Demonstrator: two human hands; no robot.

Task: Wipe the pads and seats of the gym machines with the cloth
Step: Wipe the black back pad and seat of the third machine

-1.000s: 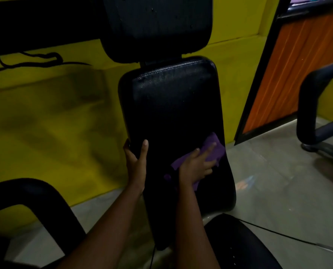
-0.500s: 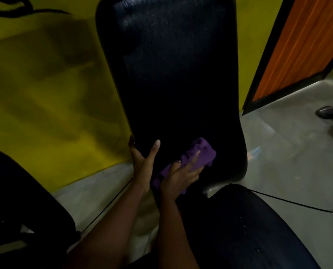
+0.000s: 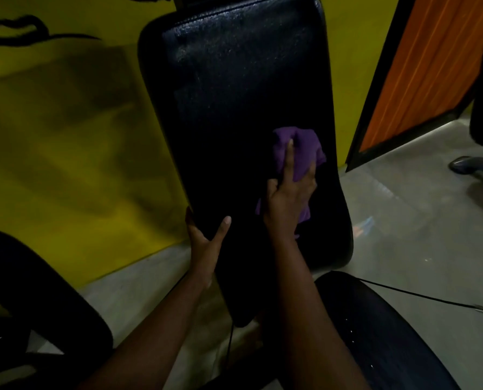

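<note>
A tall black back pad [image 3: 234,108] stands upright in the middle of the head view. A crumpled purple cloth [image 3: 299,153] lies against its lower right part. My right hand [image 3: 288,198] presses the cloth flat on the pad with its fingers stretched upward. My left hand [image 3: 206,240] grips the pad's lower left edge, thumb on the front face and fingers behind. A black seat [image 3: 381,333] lies below the pad at the lower right.
A yellow wall [image 3: 66,136] rises behind and to the left. An orange panel in a black frame [image 3: 431,66] stands at the right. The grey floor [image 3: 403,220] carries a thin black cable [image 3: 420,296]. Black machine padding [image 3: 23,291] fills the lower left.
My right hand has slid the cloth up and to the right across the pad, its fingers straightening. The left hand keeps its hold on the pad's edge. The view has tilted up slightly.
</note>
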